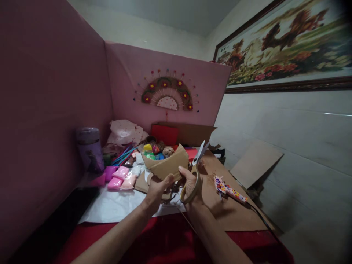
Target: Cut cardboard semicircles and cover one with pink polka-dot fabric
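My left hand [158, 189] pinches the lower edge of a curved piece of brown cardboard [167, 163] and holds it up above the table. My right hand [189, 183] grips yellow-handled scissors [195, 172], fingers through the loops, thumb also on the cardboard's lower right edge. The scissor blades [202, 150] point up and are slightly apart, just right of the cardboard. Both hands are closed round what they hold.
Pink and purple packets [118, 176], coloured sticks, small bright balls and a purple bottle [89, 148] crowd the left. A patterned glue gun [229, 190] with cord lies on brown cardboard sheet [236, 212] at right. Pink partition walls stand left and behind; a white paper sheet [118, 207] lies in front.
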The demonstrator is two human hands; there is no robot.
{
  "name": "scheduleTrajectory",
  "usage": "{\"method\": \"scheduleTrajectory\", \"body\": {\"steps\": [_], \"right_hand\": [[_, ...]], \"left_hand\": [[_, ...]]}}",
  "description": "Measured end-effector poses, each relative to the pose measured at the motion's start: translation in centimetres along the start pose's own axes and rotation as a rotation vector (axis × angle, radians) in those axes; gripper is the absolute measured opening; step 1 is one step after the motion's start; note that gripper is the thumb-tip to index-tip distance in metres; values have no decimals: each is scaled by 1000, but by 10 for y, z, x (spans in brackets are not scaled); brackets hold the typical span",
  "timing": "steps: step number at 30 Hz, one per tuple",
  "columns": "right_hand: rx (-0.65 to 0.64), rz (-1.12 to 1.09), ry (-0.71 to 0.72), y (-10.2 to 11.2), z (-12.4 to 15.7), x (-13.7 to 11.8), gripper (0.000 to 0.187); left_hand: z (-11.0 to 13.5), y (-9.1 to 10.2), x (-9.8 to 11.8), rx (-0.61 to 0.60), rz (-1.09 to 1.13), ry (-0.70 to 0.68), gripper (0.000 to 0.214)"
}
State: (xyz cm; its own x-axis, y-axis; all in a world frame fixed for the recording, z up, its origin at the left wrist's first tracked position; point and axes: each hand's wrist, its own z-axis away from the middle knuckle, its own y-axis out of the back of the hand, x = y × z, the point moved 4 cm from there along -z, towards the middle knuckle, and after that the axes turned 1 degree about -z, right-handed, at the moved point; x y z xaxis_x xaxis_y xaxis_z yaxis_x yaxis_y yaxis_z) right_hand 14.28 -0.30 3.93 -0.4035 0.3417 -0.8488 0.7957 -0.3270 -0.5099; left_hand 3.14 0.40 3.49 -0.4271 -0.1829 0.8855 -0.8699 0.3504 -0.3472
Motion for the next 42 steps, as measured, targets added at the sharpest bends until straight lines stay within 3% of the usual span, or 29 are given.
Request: {"method": "scheduleTrajectory", "body": {"steps": [3,7,14,18,25,30,37,42], "right_hand": [[126,-42,121,-4,11,-5,34],[103,-5,185,-15,22,-10,32],[116,58,186,-19,24,-5,22],[71,97,150,-20,20,-5,26],[-193,194,-76,-9,37,-10,56],[-344,241,-191,-4,54,5,66],[-405,319,-233,-10,57,26,58],[-339,290,-237,-16,60,25,65]], "left_hand": [[3,-8,-2,222,181,42,49],[6,-16,1,393,349,133,47],[4,-13,6,376,299,164,38],[-3,-4,9,398,352,150,33],[-18,20,26,349,499,187,17],[-15,30,21,363,616,248,10],[-8,32,9,468,663,232,20],[-6,30,7,487,633,196,25]]}}
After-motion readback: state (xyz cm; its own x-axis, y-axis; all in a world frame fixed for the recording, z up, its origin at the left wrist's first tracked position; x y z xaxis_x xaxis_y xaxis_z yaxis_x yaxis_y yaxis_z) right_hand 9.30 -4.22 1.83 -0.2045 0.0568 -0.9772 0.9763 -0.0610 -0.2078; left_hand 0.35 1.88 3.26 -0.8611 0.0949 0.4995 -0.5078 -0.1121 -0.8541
